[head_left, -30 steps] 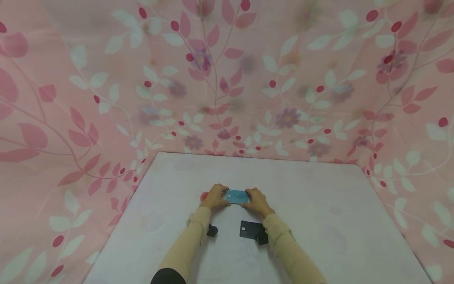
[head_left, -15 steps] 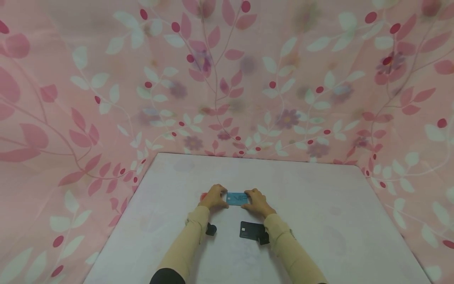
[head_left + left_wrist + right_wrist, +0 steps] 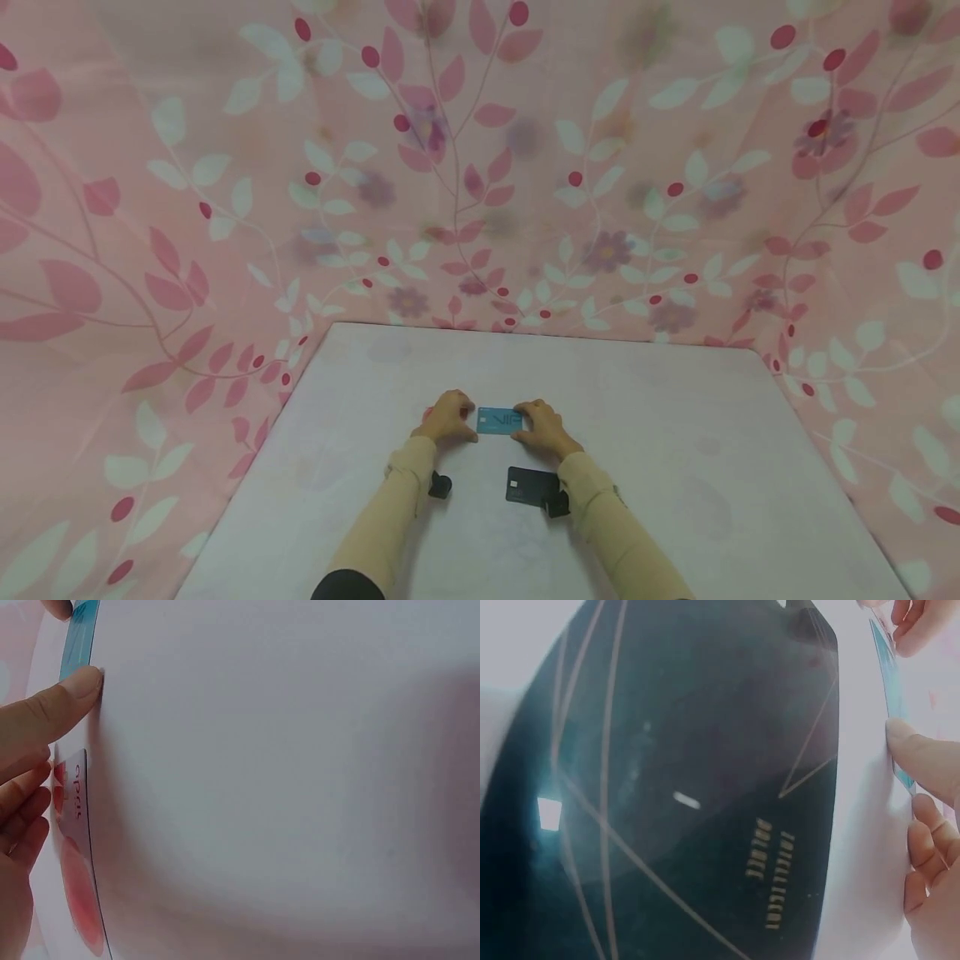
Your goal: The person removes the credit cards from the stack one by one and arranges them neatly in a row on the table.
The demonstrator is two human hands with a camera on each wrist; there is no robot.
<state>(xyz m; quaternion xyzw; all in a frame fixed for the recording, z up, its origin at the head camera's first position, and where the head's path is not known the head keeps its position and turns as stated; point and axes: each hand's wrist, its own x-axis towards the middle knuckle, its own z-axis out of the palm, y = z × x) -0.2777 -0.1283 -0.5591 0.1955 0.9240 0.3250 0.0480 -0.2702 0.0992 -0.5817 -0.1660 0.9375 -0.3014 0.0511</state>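
A blue card marked VIP (image 3: 497, 422) lies flat on the white table, its long side running left to right. My right hand (image 3: 546, 427) holds its right end, thumb on the near edge and fingers at the far edge. Just off the left end is my left hand (image 3: 446, 417), with thumb and fingers spread apart and nothing between them. Under and beside that hand lies a white card with red print (image 3: 77, 825), mostly hidden in the head view. A black card (image 3: 528, 485) lies nearer me, partly covered by the right wrist camera.
The white table (image 3: 660, 433) stretches out on both sides of the hands. Pink floral cloth (image 3: 480, 208) hangs behind it and at the sides. Black wrist cameras, such as the left one (image 3: 441, 486), hang low below the sleeves.
The blue card has come slightly toward me and lies on the table. My left hand has let go of its left end and moved left; the right hand stays nearly in place.
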